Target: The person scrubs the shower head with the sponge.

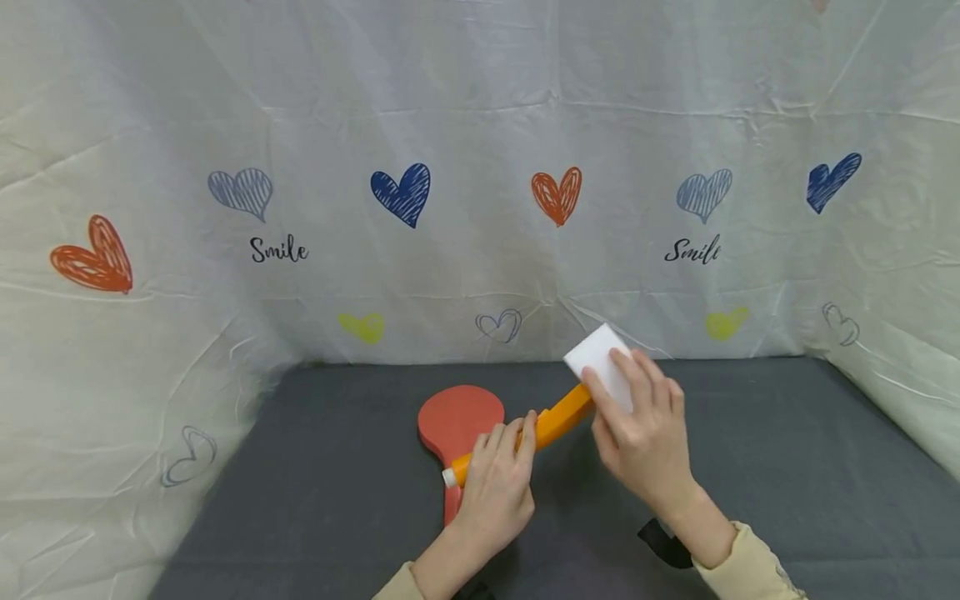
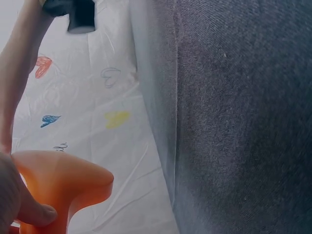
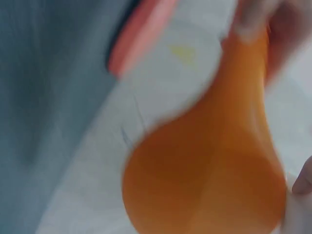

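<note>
My left hand grips an orange handle-shaped tool near its white-tipped end and holds it slanted above the table. At the tool's far end my right hand holds a white sponge block, pressing it against the tool. Under the tool a red paddle-shaped board lies flat on the table. In the left wrist view the orange tool shows with a fingertip on it. The right wrist view is blurred and filled by the orange tool, with the red board behind it.
A dark grey cloth covers the table. White sheeting printed with hearts and "Smile" walls it in at the back, left and right. A black wrist strap is on my right arm.
</note>
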`<state>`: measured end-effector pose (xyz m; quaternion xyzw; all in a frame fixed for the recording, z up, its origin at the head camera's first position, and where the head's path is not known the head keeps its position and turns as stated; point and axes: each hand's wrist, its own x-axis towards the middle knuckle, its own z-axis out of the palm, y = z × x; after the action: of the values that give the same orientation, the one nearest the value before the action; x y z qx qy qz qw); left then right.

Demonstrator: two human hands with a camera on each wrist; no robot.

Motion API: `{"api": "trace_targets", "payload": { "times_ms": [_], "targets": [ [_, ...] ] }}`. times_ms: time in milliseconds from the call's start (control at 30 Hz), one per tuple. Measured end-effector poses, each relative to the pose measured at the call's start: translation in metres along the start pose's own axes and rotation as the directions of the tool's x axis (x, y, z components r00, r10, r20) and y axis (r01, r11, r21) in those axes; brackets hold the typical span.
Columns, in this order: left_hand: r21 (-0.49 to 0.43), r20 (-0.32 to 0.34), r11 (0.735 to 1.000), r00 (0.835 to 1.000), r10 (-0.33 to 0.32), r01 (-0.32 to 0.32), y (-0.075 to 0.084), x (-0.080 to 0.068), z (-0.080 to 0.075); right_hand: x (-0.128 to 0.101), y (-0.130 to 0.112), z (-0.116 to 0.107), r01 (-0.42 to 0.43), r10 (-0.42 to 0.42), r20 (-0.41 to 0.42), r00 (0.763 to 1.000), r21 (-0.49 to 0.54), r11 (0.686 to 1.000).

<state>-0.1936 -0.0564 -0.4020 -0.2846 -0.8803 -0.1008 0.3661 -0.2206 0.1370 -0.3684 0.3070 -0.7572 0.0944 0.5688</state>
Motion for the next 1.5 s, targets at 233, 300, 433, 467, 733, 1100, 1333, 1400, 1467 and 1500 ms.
{"api": "trace_targets", "payload": {
  "times_ms": [233,300,433,467,733,1100,1333,1400,1467,1500],
  "targets": [
    [-0.146,-0.008,0.988,0.999,-0.046,0.044,0.003,-0.003,0.002,-0.018,-0.021,0.009,0.178,-0.179,0.016,0.984,0.055,0.983],
    [-0.234,0.005,0.969,0.997,-0.077,0.076,0.003,-0.003,0.001,-0.013,-0.015,0.007,0.145,-0.141,-0.056,0.988,0.080,0.986],
    [-0.476,0.053,0.864,0.986,-0.159,0.165,0.004,-0.003,-0.003,0.002,0.005,0.001,-0.022,0.047,-0.139,0.989,0.174,0.984],
    [-0.551,0.080,0.812,0.980,-0.180,0.194,0.004,-0.003,-0.004,0.004,0.010,-0.001,-0.088,0.120,-0.134,0.984,0.220,0.972],
    [-0.902,0.309,0.204,0.898,-0.315,0.382,0.004,0.004,-0.009,-0.007,0.031,-0.016,-0.370,0.519,-0.092,0.850,0.598,0.711],
    [-0.781,0.600,-0.332,0.783,-0.165,0.528,0.010,0.005,-0.006,-0.011,-0.013,0.007,-0.166,0.323,-0.074,0.943,0.739,0.653],
    [-0.782,0.519,-0.407,0.855,-0.006,0.472,0.009,0.002,-0.003,-0.017,-0.009,0.020,-0.112,0.179,-0.044,0.983,0.630,0.768],
    [-0.782,0.494,-0.421,0.869,0.030,0.459,0.010,0.002,-0.002,-0.014,0.001,0.020,-0.180,0.233,-0.012,0.972,0.601,0.779],
    [-0.785,0.468,-0.429,0.881,0.062,0.447,0.011,0.001,-0.001,-0.011,0.011,0.020,-0.274,0.316,0.024,0.949,0.563,0.780],
    [-0.785,0.464,-0.427,0.883,0.073,0.448,0.012,0.001,-0.001,-0.010,0.016,0.020,-0.320,0.357,0.039,0.933,0.543,0.776]
  ]
}}
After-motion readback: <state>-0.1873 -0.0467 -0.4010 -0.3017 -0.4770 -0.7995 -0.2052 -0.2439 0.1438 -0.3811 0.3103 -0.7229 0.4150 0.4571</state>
